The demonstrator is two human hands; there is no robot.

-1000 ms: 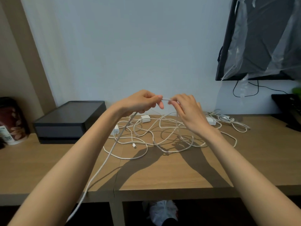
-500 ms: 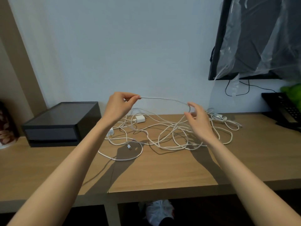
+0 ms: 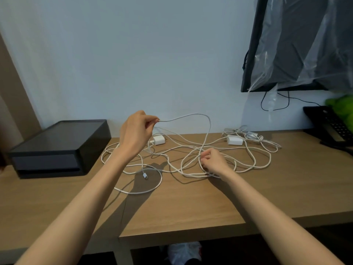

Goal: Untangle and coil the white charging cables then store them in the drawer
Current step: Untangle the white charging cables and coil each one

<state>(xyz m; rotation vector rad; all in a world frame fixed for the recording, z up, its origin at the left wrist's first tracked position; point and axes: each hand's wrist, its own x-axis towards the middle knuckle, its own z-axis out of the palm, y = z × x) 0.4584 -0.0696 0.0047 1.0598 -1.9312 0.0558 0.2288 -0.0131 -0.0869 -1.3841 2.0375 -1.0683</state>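
Note:
A tangle of white charging cables (image 3: 172, 159) sprawls over the middle of the wooden table (image 3: 191, 203). My left hand (image 3: 136, 133) is raised above the table and pinches one cable between thumb and fingers. From that pinch the cable (image 3: 193, 116) arches up and drops down to my right hand (image 3: 212, 161), which sits low in the tangle with fingers curled on the strand. Two white charger plugs lie at the back, one (image 3: 159, 140) by my left hand and one (image 3: 235, 140) further right. A loose connector end (image 3: 145, 176) lies near the front.
A black drawer box (image 3: 57, 148) stands at the table's left, against the wall. A black telephone (image 3: 332, 127) and something green (image 3: 342, 108) are at the far right. A plastic-covered screen (image 3: 298, 44) hangs on the wall above.
My right hand has dropped from mid-air down into the tangle on the table. The cable between my hands now arches in a tall loop. My left hand stays raised.

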